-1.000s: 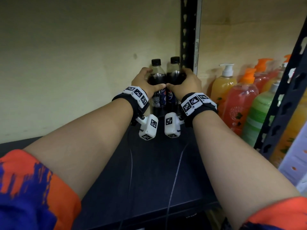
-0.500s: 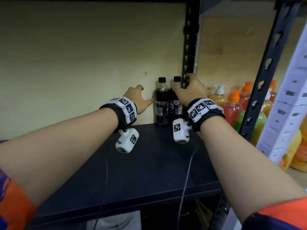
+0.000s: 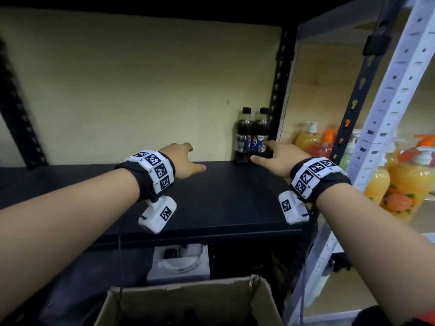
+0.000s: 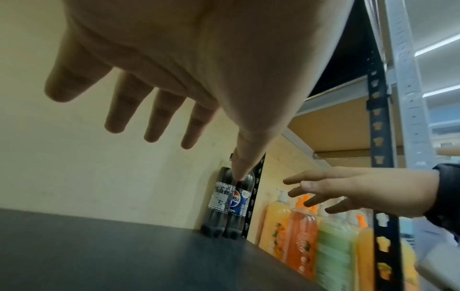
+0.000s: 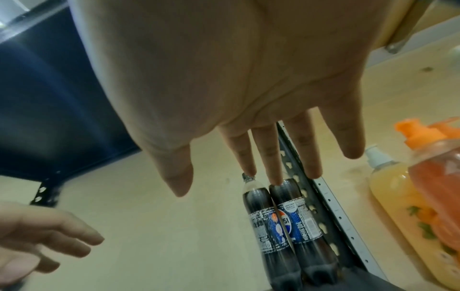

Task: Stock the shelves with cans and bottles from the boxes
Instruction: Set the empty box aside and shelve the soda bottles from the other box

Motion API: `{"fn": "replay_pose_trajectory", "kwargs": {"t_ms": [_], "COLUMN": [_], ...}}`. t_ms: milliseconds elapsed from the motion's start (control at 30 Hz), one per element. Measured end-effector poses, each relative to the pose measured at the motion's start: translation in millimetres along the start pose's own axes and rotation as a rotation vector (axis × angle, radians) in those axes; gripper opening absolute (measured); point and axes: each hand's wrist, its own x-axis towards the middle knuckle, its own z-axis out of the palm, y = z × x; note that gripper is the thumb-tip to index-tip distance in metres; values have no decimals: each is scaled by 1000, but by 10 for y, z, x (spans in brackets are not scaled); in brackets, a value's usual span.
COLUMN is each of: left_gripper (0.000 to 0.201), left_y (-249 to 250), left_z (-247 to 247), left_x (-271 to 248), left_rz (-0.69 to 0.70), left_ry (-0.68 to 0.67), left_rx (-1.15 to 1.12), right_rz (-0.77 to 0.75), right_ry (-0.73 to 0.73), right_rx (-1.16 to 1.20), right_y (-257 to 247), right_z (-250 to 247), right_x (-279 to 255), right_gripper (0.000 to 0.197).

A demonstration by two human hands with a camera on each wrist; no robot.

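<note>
Two dark cola bottles with black caps, the left bottle (image 3: 243, 137) (image 4: 217, 202) (image 5: 261, 218) and the right bottle (image 3: 260, 135) (image 4: 240, 200) (image 5: 298, 220), stand upright side by side at the back right corner of the black shelf (image 3: 211, 198). My left hand (image 3: 186, 161) (image 4: 149, 110) hovers over the shelf to their left, fingers spread and holding nothing. Just in front of the right bottle, my right hand (image 3: 270, 154) (image 5: 261, 157) is open too, clear of both bottles. An open cardboard box (image 3: 183, 302) sits below the shelf's front edge.
A black slotted upright (image 3: 280, 90) stands right behind the bottles. On the neighbouring shelf to the right are several pump bottles of orange, yellow and green liquid (image 3: 400, 180). A white slotted post (image 3: 386, 118) crosses the right foreground. A white box (image 3: 181, 262) lies on the lower level.
Both hands have let go of the two cola bottles and drawn back toward the shelf's front. The bottles stay standing in the corner. My head has moved back, bringing the cardboard box into view.
</note>
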Motion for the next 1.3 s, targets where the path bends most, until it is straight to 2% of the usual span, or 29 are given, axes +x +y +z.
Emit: {"fn": "replay_pose_trajectory", "kwargs": {"t_ms": [300, 567, 733, 800, 867, 1000, 1200, 1300], "left_gripper": [84, 75, 83, 78, 73, 85, 71, 55], "left_y": [-204, -460, -650, -756, -859, -1013, -1161, -1222], "left_z": [263, 830, 1487, 1811, 2091, 2499, 2874, 3022], "left_x": [-1032, -1718, -1768, -1774, -1793, -1760, -1675, -1598], "left_rz": [9, -14, -101, -128, -174, -244, -227, -264], "left_ry": [-167, -351, -552, -636, -664, -683, -734, -806], "left_rx": [-29, -77, -52, -50, -55, 7, 92, 27], "right_rz": [3, -83, -75, -74, -64, -59, -36, -19], "right_ry": [-272, -620, -783, -819, -845, -895, -1006, -1043], "right_rx": [7, 28, 47, 32, -24, -65, -103, -107], "right_y": [-253, -496, -579, -592, -613, -624, -622, -602], "right_z": [201, 832, 1366, 1623, 1877, 2357, 2949, 3237], "right_x": [-1018, -1682, -1801, -1818, -1832, -1790, -1622, -1563], "right_gripper": [90, 88, 90, 85, 89, 97, 101, 109]}}
